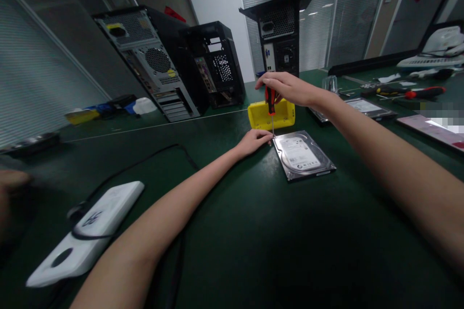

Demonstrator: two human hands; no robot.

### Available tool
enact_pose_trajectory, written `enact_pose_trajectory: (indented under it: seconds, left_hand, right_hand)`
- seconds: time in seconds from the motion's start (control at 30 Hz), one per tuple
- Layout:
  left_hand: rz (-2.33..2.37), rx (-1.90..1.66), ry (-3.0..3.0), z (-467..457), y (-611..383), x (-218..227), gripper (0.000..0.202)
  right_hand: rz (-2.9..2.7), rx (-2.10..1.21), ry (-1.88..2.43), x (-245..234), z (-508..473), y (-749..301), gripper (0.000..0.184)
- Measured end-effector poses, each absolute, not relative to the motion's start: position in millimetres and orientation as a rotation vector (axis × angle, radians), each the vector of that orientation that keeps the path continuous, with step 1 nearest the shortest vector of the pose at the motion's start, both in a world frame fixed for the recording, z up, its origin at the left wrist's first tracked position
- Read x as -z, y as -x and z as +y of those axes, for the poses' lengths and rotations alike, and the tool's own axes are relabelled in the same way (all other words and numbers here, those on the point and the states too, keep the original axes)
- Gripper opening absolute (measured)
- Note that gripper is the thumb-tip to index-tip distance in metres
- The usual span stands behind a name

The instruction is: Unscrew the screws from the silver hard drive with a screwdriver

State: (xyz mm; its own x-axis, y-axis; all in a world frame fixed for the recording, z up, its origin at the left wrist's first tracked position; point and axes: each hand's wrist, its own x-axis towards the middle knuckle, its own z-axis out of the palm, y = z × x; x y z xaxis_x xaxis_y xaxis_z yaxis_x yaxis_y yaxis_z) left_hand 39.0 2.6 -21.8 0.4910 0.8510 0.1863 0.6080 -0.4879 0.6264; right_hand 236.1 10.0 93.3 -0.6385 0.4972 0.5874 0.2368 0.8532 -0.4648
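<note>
A silver hard drive [300, 153] with a white label lies flat on the green table. My right hand [284, 86] is closed around the red and black handle of a screwdriver [270, 101] held upright. Its thin shaft points down, with the tip at the drive's far left corner. My left hand [254, 141] rests low beside that corner, its fingers together and gripping the drive's edge by the tip. The exact contact of the fingertips is too small to make out. Just behind both hands stands a yellow tray [258, 115].
Computer cases [163, 67] stand along the back. A white power strip [97, 224] with a black cable lies at the left front. Another drive [366, 106] and red-handled pliers [424, 92] lie on the right. At the left edge is a blurred part of a person [12, 179].
</note>
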Motion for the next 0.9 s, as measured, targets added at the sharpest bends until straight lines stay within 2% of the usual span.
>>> enact_pose_trajectory:
  seconds: [0.2,0.5,0.9]
  left_hand:
    - [1.194,-0.660,-2.247,3.7,-39.0,22.8,0.034]
    - [1.189,-0.679,-2.234,4.2,-38.1,23.7,0.034]
    - [1.185,-0.681,-2.218,1.7,-39.5,21.1,0.033]
  right_hand:
    - [-2.274,-0.611,0.542,-94.2,13.0,-236.2,0.038]
    - [-2.247,-0.666,0.521,-92.9,15.1,-236.2,0.034]
    - [-2.257,-0.533,0.569,-91.5,18.9,-236.5,0.032]
